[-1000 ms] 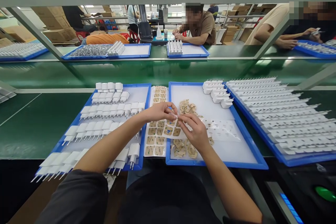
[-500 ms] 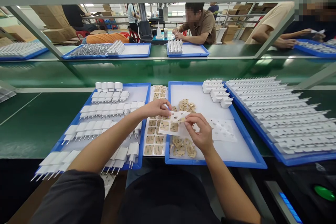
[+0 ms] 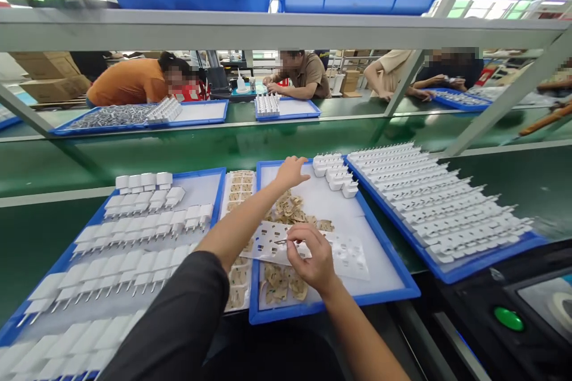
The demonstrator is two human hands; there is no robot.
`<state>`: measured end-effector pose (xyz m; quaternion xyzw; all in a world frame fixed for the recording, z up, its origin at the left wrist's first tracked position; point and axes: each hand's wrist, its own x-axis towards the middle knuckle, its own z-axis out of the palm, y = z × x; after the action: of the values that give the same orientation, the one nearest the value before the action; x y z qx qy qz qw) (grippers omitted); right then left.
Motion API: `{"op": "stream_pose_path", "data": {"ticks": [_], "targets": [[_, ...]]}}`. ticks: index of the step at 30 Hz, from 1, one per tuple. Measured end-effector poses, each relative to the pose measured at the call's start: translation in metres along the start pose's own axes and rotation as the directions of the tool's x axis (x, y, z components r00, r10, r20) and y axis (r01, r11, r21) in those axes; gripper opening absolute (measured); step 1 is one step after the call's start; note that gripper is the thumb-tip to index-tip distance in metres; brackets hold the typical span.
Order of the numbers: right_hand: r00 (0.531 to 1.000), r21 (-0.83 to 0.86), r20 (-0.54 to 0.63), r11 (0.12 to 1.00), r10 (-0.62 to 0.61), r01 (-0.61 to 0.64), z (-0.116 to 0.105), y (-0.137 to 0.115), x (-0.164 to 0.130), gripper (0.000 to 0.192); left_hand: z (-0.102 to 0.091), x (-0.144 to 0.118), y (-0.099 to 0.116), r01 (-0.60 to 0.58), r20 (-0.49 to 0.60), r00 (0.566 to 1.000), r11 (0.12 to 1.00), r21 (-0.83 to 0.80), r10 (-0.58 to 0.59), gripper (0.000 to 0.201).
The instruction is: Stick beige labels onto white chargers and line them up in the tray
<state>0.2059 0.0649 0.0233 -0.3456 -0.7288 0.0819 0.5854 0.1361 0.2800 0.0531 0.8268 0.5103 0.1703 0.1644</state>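
The green table (image 3: 40, 232) carried three blue trays side by side. The left tray (image 3: 210, 174) held rows of white plug adapters (image 3: 143, 214), the right tray (image 3: 487, 262) was packed with more of them, and the middle tray (image 3: 330, 303) was mostly bare white, with a small cluster of adapters (image 3: 336, 172) at its far corner and a heap of tan stickers (image 3: 290, 208) nearer the person. Between the left and middle trays lay a strip of sticker sheets (image 3: 240, 186).

Half a second before, both hands had met over a peeled backing sheet — now they had parted. The left hand (image 3: 291, 171) had stretched forward to the far edge of the middle tray, fingers loosely open and empty, just short of the small cluster. The right hand (image 3: 313, 259) stayed behind, fingertips pinching the clear backing sheet (image 3: 344, 253), which lay flat on the middle tray beside the sticker heap.

So the peeling looked finished for the moment, and the reach suggested an adapter came next — a judgement only.

Across the table other people bent over their own trays.
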Motion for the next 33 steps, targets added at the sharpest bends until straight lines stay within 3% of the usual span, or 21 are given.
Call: {"op": "stream_pose_path", "data": {"ticks": [4, 7, 9, 12, 14, 16, 18, 21, 24, 27, 29, 33], "targets": [[0.994, -0.024, -0.103, 0.999, 0.031, -0.033, -0.007, 0.001, 0.0, 0.02, 0.041, 0.033, 0.033, 0.038, -0.09, 0.995, 0.998, -0.044, -0.042, 0.052], [0.994, -0.019, -0.107, 0.999, 0.025, -0.027, -0.008, 0.0, 0.002, 0.021, 0.053, 0.039, 0.042, 0.058, -0.137, 0.988, 0.993, -0.105, -0.072, 0.035], [0.993, -0.006, -0.108, 0.999, 0.041, -0.042, -0.008, -0.002, 0.003, 0.021, 0.047, 0.037, 0.043, 0.042, -0.148, 0.987, 0.986, -0.159, -0.066, 0.027], [0.99, 0.031, -0.113, 0.997, 0.08, -0.077, -0.009, -0.004, 0.002, 0.021, 0.017, 0.019, 0.038, -0.006, -0.117, 0.993, 0.964, -0.264, -0.026, 0.025], [0.989, 0.064, -0.11, 0.994, 0.099, -0.093, -0.01, -0.004, 0.002, 0.022, -0.015, -0.009, 0.031, -0.028, -0.093, 0.996, 0.94, -0.341, -0.004, 0.029], [0.987, 0.115, -0.094, 0.987, 0.127, -0.116, -0.013, -0.004, 0.002, 0.021, -0.049, -0.053, 0.023, -0.046, -0.092, 0.996, 0.894, -0.446, 0.005, 0.037], [0.984, 0.208, -0.044, 0.965, 0.174, -0.161, -0.016, -0.005, 0.003, 0.019, -0.078, -0.111, 0.015, -0.064, -0.086, 0.996, 0.665, -0.744, 0.0, 0.045], [0.967, 0.41, 0.118, 0.876, 0.224, -0.253, -0.018, -0.011, 0.005, 0.013, -0.097, -0.203, 0.007, 0.013, -0.014, 0.998, 0.423, -0.906, -0.061, 0.052], [0.94, 0.611, 0.305, 0.725, 0.154, -0.317, -0.011, -0.027, 0.003, 0.009, -0.087, -0.275, 0.002, 0.044, -0.005, 0.988, 0.313, -0.949, -0.155, 0.053], [0.915, 0.718, 0.401, 0.605, 0.045, -0.344, 0.001, -0.05, -0.001, 0.007, -0.062, -0.316, -0.001, 0.001, -0.063, 0.966, 0.248, -0.969, -0.251, 0.044], [0.907, 0.715, 0.42, 0.604, 0.033, -0.353, 0.009, -0.062, -0.004, 0.008, -0.044, -0.329, -0.003, -0.069, -0.133, 0.95, 0.226, -0.972, -0.282, 0.04], [0.902, 0.601, 0.411, 0.704, 0.135, -0.38, 0.022, -0.068, -0.011, 0.005, -0.017, -0.338, -0.006, -0.14, -0.228, 0.911, 0.264, -0.954, -0.343, 0.042]]}}
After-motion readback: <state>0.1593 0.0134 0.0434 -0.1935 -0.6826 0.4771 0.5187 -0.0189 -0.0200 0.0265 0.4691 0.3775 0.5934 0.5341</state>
